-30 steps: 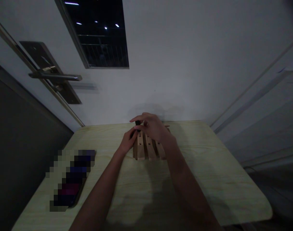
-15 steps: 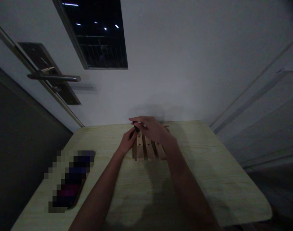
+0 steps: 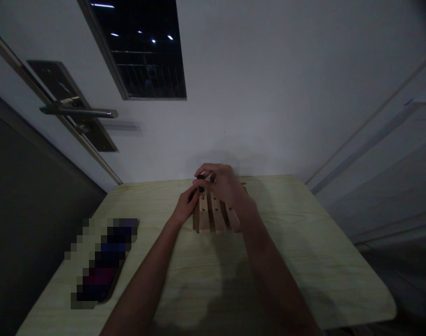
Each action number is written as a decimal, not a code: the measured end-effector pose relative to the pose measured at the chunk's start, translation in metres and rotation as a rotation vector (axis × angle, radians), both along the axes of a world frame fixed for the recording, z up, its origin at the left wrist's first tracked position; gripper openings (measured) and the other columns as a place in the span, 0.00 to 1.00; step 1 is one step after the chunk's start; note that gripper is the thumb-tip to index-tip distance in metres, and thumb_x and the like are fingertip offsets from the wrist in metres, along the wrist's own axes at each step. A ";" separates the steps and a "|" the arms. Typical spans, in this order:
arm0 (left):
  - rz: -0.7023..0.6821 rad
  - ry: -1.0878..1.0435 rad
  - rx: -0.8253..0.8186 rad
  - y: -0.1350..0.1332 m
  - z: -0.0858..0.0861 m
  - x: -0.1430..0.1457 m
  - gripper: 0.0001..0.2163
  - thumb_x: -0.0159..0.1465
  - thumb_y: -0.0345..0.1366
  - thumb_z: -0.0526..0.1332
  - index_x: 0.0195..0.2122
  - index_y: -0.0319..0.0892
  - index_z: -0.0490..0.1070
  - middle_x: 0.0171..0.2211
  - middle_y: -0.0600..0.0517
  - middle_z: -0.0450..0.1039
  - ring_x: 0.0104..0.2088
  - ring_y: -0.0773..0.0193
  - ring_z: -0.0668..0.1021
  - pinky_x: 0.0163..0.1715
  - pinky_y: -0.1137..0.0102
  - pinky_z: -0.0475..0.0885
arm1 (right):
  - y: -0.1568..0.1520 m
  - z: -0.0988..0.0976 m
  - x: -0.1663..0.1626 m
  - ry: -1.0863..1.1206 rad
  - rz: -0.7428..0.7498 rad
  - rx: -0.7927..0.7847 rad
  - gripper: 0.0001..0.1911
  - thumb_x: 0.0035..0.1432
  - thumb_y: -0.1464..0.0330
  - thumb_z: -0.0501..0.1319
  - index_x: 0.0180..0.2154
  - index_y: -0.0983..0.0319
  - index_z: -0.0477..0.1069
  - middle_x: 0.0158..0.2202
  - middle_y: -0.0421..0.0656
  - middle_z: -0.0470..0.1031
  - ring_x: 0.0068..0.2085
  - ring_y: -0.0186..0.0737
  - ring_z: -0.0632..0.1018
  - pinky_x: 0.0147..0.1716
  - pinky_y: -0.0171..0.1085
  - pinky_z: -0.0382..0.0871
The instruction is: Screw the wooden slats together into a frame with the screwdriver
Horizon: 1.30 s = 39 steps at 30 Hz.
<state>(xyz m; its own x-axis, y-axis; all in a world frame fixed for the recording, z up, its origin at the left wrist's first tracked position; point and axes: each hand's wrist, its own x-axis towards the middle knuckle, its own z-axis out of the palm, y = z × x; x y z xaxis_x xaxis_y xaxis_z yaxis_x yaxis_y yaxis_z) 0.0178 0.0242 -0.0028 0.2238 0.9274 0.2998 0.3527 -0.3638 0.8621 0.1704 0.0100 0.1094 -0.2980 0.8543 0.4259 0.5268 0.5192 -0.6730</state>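
Note:
On the table stands a small wooden slatted piece (image 3: 203,221) with pale strips and dark holes or screw heads along them. My left hand (image 3: 185,205) grips its left edge, thumb and fingers closed about the far corner. My right hand (image 3: 225,184) reaches over the piece and pinches the black handle of a short screwdriver (image 3: 201,189). The screwdriver stands nearly upright, its tip at the top of the leftmost strip. My right hand and wrist hide the far right part of the wooden piece.
A phone-like dark object (image 3: 106,261), partly pixelated, lies at the left of the pale wooden table (image 3: 297,261). Beyond the table's far edge rises a white door (image 3: 251,93) with a metal handle (image 3: 83,112) and a dark window (image 3: 143,51).
The fingers of my right hand have curled further around the screwdriver handle, which has gone from tilted to nearly upright. My left hand stays in place on the wooden piece.

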 end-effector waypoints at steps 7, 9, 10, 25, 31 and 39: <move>-0.003 0.010 -0.014 0.000 0.001 0.000 0.17 0.63 0.43 0.51 0.46 0.37 0.69 0.43 0.45 0.75 0.42 0.57 0.75 0.44 0.65 0.69 | 0.001 -0.001 0.001 0.066 0.063 0.044 0.07 0.53 0.65 0.61 0.36 0.57 0.73 0.36 0.39 0.77 0.29 0.33 0.75 0.32 0.34 0.69; -0.003 0.011 -0.009 0.001 0.001 0.000 0.17 0.63 0.43 0.51 0.46 0.37 0.69 0.43 0.46 0.75 0.42 0.57 0.75 0.44 0.65 0.69 | 0.000 0.001 0.002 0.072 0.093 0.041 0.08 0.54 0.67 0.61 0.38 0.57 0.74 0.37 0.39 0.77 0.30 0.33 0.75 0.34 0.34 0.69; -0.005 0.013 -0.006 0.001 0.000 0.000 0.17 0.63 0.43 0.51 0.46 0.38 0.69 0.42 0.46 0.75 0.42 0.57 0.75 0.44 0.65 0.69 | -0.001 0.002 0.003 0.071 0.098 0.031 0.08 0.54 0.69 0.61 0.38 0.58 0.75 0.37 0.39 0.78 0.31 0.34 0.75 0.34 0.34 0.70; -0.014 0.011 -0.002 0.000 -0.001 -0.001 0.17 0.63 0.44 0.51 0.43 0.37 0.69 0.39 0.47 0.75 0.39 0.59 0.75 0.41 0.68 0.69 | -0.005 0.010 0.008 -0.016 0.061 0.007 0.04 0.51 0.68 0.63 0.33 0.57 0.73 0.29 0.38 0.75 0.30 0.34 0.75 0.31 0.33 0.68; -0.021 -0.015 -0.005 0.000 -0.001 -0.001 0.18 0.63 0.43 0.52 0.47 0.38 0.68 0.45 0.46 0.74 0.43 0.57 0.75 0.45 0.65 0.69 | -0.005 0.006 0.006 0.064 0.096 0.012 0.07 0.52 0.71 0.62 0.36 0.59 0.72 0.33 0.40 0.75 0.30 0.33 0.75 0.31 0.32 0.68; -0.020 0.014 0.004 0.002 -0.003 -0.002 0.16 0.63 0.43 0.51 0.44 0.38 0.69 0.41 0.48 0.75 0.40 0.59 0.75 0.42 0.67 0.69 | -0.008 0.008 0.006 0.034 0.081 -0.004 0.12 0.53 0.73 0.59 0.39 0.56 0.74 0.39 0.39 0.77 0.32 0.33 0.76 0.34 0.32 0.70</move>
<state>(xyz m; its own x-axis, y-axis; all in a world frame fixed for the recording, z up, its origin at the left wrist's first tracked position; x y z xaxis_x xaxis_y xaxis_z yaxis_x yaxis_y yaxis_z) 0.0162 0.0258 -0.0054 0.2467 0.9215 0.2999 0.3571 -0.3741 0.8559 0.1761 0.0023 0.1177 -0.3516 0.8298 0.4333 0.4601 0.5563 -0.6920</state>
